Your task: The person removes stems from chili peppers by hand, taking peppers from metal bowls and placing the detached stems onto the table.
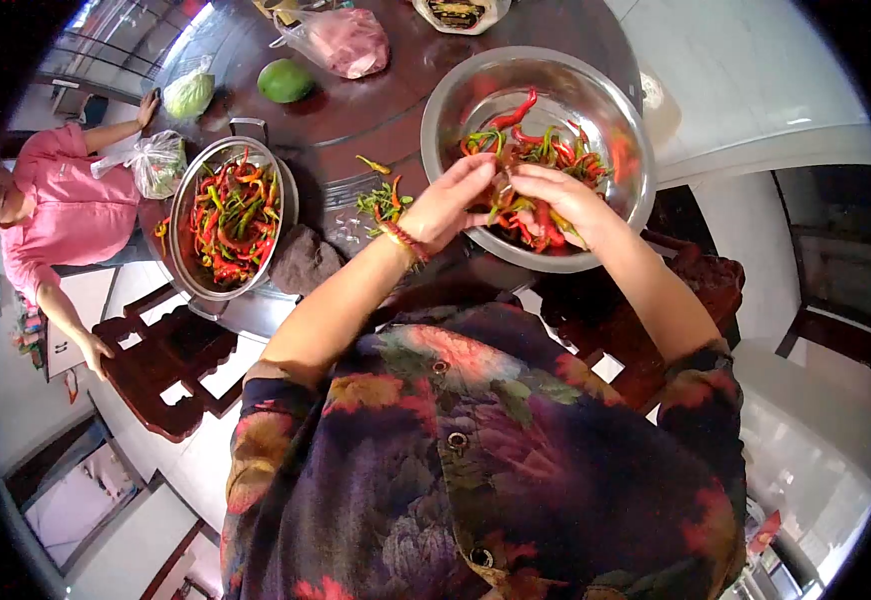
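Observation:
A wide steel bowl (638,165) with red and green chili peppers (546,150) in it stands in front of me. Over its near side, my left hand (456,198) and my right hand (561,198) meet at the fingertips. Both hands are closed on a dark reddish chili pepper (502,186), partly hidden by the fingers. More peppers show beneath my right palm. Left of my left wrist, green stems (376,203) and a few loose peppers lie on the table.
A steel pot (178,240) full of chili peppers stands left, beside a dark cloth (304,262). A green mango-like fruit (285,81), a bag of pink meat (351,45) and bagged greens (161,165) are on the round table (376,110). A person in pink (76,200) touches a wooden chair (161,360).

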Motion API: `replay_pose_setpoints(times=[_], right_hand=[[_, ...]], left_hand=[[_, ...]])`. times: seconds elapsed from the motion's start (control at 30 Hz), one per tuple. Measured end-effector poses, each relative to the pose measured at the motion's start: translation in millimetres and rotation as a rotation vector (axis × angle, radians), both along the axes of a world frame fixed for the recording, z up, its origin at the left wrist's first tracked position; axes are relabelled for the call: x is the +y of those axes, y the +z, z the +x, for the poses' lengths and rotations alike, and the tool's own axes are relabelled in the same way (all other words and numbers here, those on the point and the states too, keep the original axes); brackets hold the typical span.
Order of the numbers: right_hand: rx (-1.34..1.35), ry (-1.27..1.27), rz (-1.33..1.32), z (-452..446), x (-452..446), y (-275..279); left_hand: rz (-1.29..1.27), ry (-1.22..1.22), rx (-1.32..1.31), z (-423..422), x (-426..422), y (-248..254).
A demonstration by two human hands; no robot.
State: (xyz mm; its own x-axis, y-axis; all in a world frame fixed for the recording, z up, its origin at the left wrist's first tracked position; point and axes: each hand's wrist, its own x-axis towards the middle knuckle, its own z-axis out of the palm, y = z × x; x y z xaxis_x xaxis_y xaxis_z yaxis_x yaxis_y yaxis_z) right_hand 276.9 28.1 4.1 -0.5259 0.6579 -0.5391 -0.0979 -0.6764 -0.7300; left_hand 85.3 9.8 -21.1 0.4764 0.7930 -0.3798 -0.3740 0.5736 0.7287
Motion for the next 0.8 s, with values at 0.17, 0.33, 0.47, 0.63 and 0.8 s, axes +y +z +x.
replay_pose_setpoints(times=[0.17,0.33,0.47,0.63,0.8], right_hand=[[0.02,0.015,0.047,-12,-1,2],[0.135,-0.355,-0.189,13,20,-24],[0.076,-0.441,-0.176,1,19,-15],[0.062,-0.411,-0.098,-19,17,-15],[0.119,-0.546,0.072,-32,17,-24]], left_hand=[[-0.017,0.047,0.023,7,11,-32],[-0.122,0.215,-0.032,-12,14,-37],[-0.153,0.204,-0.11,-10,9,-11],[-0.14,0.005,-0.123,2,7,-11],[-0.137,0.065,-0.132,-1,5,-14]])
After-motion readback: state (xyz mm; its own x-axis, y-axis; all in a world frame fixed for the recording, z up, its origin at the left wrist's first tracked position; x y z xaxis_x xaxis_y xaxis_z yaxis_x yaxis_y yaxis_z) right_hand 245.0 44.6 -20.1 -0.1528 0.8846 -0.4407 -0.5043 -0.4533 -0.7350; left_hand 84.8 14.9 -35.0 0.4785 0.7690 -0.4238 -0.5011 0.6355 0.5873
